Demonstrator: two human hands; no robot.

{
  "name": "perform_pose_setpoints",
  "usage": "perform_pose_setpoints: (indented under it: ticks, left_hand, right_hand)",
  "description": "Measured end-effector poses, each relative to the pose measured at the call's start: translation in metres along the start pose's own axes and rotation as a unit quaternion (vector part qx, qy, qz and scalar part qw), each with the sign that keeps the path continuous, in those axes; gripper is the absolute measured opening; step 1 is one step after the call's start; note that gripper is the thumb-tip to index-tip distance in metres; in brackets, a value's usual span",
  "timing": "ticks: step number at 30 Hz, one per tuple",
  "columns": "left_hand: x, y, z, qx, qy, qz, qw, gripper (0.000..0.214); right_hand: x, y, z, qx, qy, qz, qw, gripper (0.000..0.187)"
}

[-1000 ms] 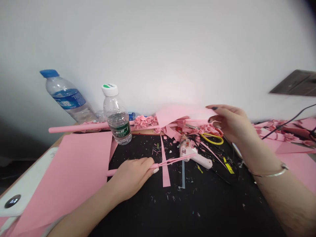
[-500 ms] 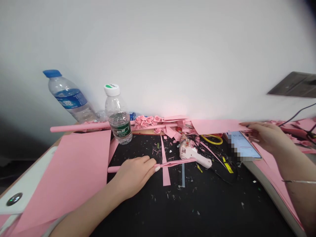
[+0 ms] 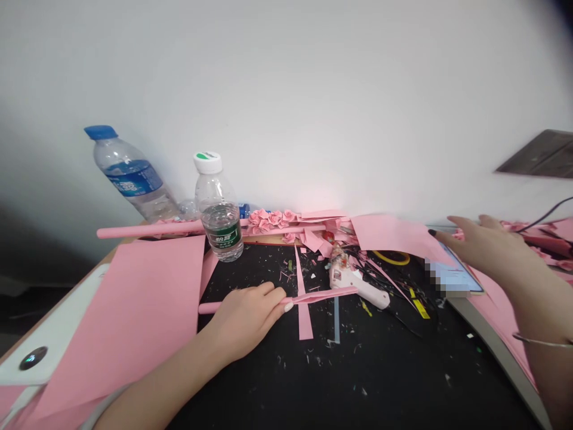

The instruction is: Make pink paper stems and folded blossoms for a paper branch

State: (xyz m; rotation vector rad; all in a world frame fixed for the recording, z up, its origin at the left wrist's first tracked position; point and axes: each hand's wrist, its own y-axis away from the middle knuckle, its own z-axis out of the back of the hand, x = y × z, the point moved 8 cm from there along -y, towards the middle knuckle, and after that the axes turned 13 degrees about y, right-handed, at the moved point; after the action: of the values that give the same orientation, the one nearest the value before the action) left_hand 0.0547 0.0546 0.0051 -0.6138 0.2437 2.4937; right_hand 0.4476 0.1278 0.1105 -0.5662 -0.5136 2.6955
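My left hand (image 3: 253,313) is closed around a thin rolled pink paper stick (image 3: 322,297) that lies nearly level over the black mat. A tapering pink paper strip (image 3: 305,322) lies crosswise beneath it. The stick's right end reaches over the handle of a white glue gun (image 3: 360,285). At the right, my right hand (image 3: 478,242) hovers with fingers spread, close to a pink paper sheet (image 3: 389,232) that rests over a phone (image 3: 465,276). Nothing shows in its grasp.
Two plastic bottles, one with a white cap (image 3: 221,230) and one with a blue cap (image 3: 134,182), stand at the back left. Folded pink paper roses (image 3: 271,220) line the wall. Pink sheets (image 3: 129,310) cover the left side. Scraps and cables litter the black mat (image 3: 358,382).
My right hand has let go of the pink sheet and spread its fingers; the sheet has sagged over part of the phone. My left hand still holds the paper stick.
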Motion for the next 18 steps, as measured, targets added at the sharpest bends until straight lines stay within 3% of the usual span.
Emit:
perform_pose_setpoints:
  ticks: [1, 5, 8, 11, 13, 16, 18]
  left_hand:
    - [0.000, 0.000, 0.000, 0.000, 0.002, 0.003, 1.000, 0.029]
    - [0.001, -0.002, 0.001, 0.001, 0.005, 0.010, 1.000, 0.029]
    - [0.001, -0.002, 0.000, 0.005, 0.012, 0.010, 1.000, 0.028]
    - [0.002, -0.001, 0.000, 0.006, 0.017, 0.011, 1.000, 0.027]
    - [0.002, -0.001, 0.000, 0.007, 0.017, 0.012, 1.000, 0.028]
    - [0.002, -0.002, -0.001, 0.008, 0.014, 0.011, 1.000, 0.029]
    - [0.002, -0.003, -0.001, 0.009, 0.010, 0.011, 1.000, 0.030]
  right_hand:
    - [0.014, 0.002, 0.010, 0.010, -0.003, 0.031, 0.999, 0.055]
    - [0.081, 0.018, 0.056, 0.038, -0.169, 0.136, 0.975, 0.030]
    - [0.145, 0.038, 0.074, 0.092, -0.260, 0.278, 0.920, 0.025]
    - [0.196, 0.051, 0.071, 0.134, -0.261, 0.386, 0.874, 0.031]
    - [0.212, 0.043, 0.065, 0.118, -0.256, 0.394, 0.875, 0.036]
    - [0.218, 0.019, 0.058, 0.044, -0.240, 0.353, 0.903, 0.043]
    - [0.223, 0.012, 0.053, 0.014, -0.215, 0.362, 0.907, 0.042]
